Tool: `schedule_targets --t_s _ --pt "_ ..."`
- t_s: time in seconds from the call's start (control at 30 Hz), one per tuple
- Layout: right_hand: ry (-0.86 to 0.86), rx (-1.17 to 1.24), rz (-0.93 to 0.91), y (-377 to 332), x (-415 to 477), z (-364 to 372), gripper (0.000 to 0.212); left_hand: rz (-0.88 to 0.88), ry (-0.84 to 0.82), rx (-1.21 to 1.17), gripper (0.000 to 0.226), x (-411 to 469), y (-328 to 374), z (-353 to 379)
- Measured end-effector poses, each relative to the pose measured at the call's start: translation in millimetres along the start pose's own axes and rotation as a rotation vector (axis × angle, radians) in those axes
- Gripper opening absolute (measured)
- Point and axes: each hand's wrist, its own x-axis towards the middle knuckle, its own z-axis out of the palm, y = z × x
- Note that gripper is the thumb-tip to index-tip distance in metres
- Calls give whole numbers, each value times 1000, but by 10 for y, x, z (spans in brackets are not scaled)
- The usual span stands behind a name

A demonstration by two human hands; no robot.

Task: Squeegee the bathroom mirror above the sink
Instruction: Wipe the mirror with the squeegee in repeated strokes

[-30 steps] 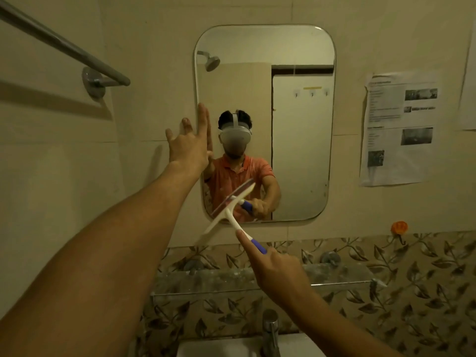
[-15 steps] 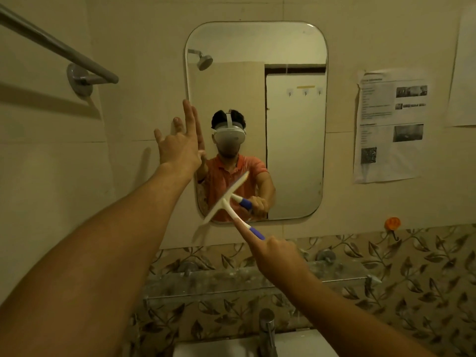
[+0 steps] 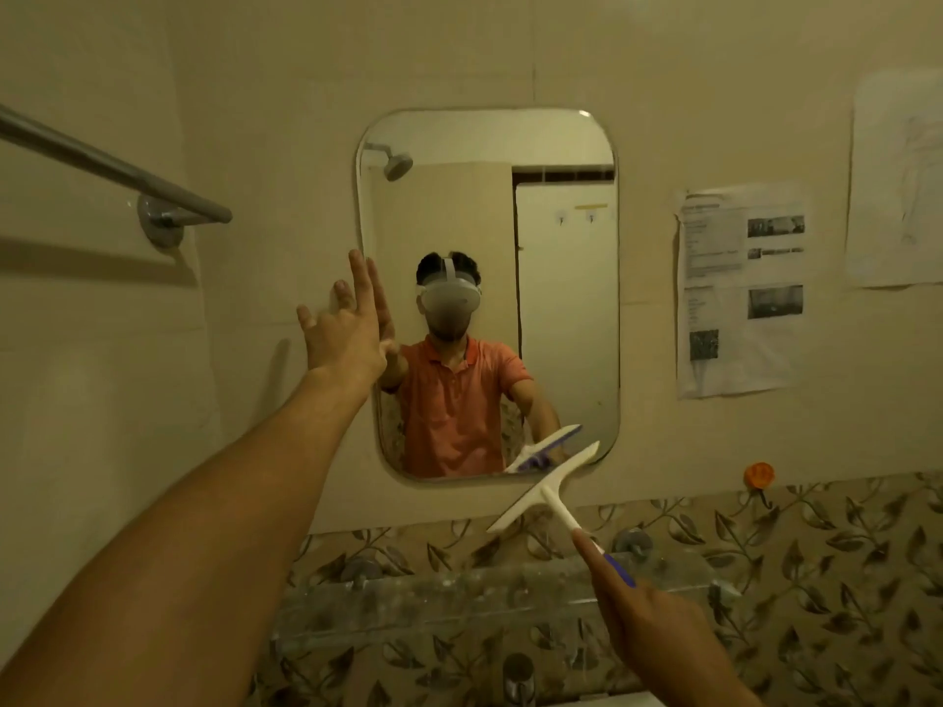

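Right grip (image 3: 647,624) hides squeegee (image 3: 549,491) handle's end.

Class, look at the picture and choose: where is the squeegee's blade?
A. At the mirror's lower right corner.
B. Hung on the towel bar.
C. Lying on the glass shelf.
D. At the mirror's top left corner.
A: the right hand holds the squeegee by its handle, its blade slanting over the lower right corner of the mirror.

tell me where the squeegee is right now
In the head view the squeegee sits right of centre in the right hand, blade tilted, its upper tip over the mirror's lower right corner, above the glass shelf.
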Motion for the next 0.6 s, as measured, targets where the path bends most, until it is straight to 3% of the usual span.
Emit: schedule_targets --t_s 0.1,0.3,0.47,0.6 --pt "9 84 58 19 9 -173 76 2 -24 16 136 -29 -11 -34" --pt "310 506 88 -215 396 -806 69 11 -60 -46 126 -53 -48 -87" --pt "504 539 25 -486 1144 -1692 60 20 -111 -106 117 -59 -136 -232" --pt "600 483 31 -633 1827 -2417 55 29 -175 -146 123 -54 -202 -286"
